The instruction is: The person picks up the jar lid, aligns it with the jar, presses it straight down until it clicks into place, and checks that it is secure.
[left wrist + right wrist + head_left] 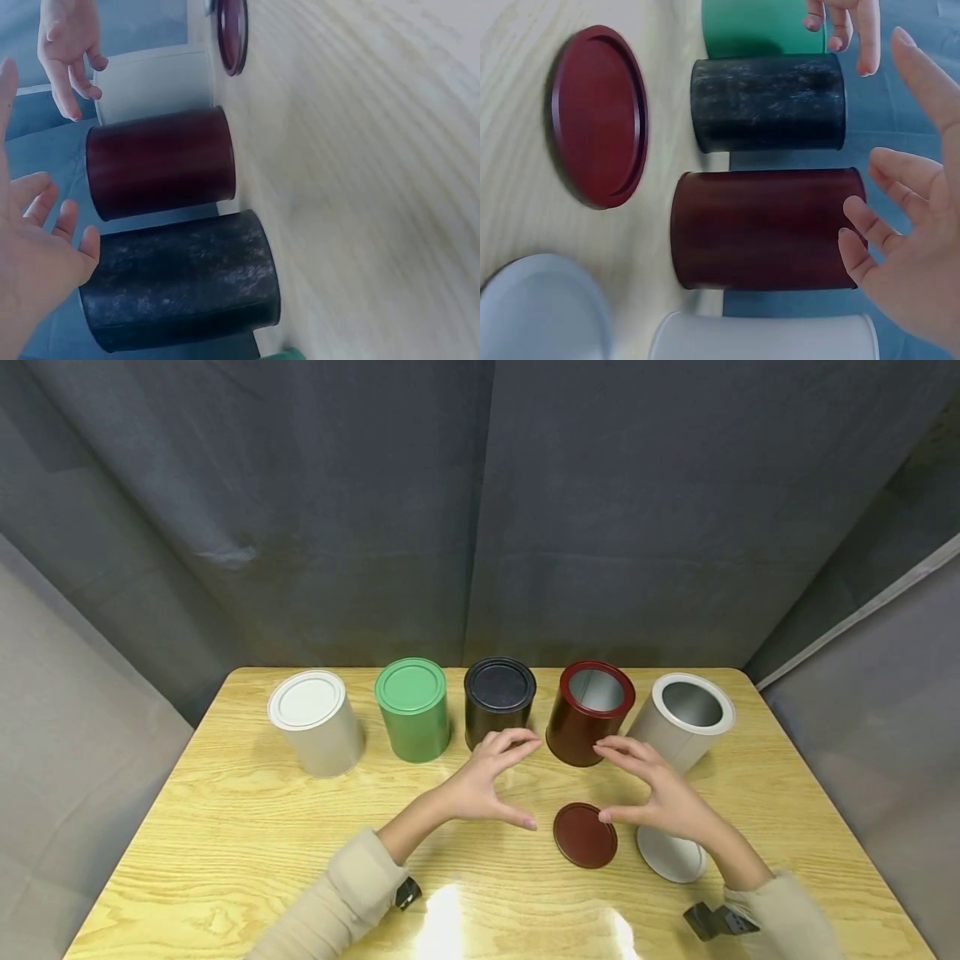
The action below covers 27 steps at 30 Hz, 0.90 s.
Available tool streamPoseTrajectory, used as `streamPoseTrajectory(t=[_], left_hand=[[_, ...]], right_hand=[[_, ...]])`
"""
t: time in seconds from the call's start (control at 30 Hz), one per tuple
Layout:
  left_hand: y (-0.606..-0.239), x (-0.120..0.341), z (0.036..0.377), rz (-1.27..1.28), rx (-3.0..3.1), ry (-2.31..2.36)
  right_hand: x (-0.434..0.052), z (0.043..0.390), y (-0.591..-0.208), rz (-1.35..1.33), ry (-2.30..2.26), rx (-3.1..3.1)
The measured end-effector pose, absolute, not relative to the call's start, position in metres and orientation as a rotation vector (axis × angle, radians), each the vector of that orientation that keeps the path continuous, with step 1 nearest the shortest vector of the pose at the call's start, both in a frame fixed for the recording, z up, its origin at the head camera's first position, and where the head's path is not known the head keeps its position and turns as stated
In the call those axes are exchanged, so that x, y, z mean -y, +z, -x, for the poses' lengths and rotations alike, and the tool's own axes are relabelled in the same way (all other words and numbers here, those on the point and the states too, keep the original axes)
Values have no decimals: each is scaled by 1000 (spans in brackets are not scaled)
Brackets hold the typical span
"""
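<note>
Head view: your left hand (pixel 480 785) and right hand (pixel 660 793), grips wide and empty, flank the open dark red tin (pixel 588 714); its lid (pixel 585 835) lies lower centre, likely awaiting pickup.

Five cans stand in a row: beige (pixel 317 722), green (pixel 412 709), black (pixel 498 702), red (pixel 588 713), white (pixel 681 719). Two loose lids lie at six o'clock: red (pixel 585 835), white (pixel 670 855).

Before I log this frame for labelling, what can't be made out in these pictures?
- White lid: head view, partly covered by the right hand.
- Inside of the red can and the open white can: bottoms out of sight; wrist views show only their sides.
- Green can: cut off by the frame edge in both wrist views.
- Closed white can: head view only.
- Left hand: contents of the three closed cans hidden by lids.
</note>
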<state>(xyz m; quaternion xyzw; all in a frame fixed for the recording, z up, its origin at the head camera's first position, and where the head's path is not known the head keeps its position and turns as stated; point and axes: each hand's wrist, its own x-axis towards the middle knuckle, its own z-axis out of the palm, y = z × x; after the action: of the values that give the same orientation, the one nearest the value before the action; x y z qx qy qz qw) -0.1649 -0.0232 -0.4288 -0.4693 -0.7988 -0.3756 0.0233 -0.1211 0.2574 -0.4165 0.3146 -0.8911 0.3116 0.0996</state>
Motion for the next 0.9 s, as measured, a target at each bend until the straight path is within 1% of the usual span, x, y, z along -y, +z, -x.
streamPoseTrajectory(t=[0.57, 0.77, 0.9], left_hand=[[-454, 6, 163, 1492, 2492, -1195], [-467, -4, 162, 1509, 2606, -1074], [-473, -9, 160, 1545, 2679, -985]], right_hand=[[-274, 111, -453, -904, 948, 2610], [-281, 111, -474, -954, 997, 2578], [-283, 110, -485, -935, 1000, 2606]])
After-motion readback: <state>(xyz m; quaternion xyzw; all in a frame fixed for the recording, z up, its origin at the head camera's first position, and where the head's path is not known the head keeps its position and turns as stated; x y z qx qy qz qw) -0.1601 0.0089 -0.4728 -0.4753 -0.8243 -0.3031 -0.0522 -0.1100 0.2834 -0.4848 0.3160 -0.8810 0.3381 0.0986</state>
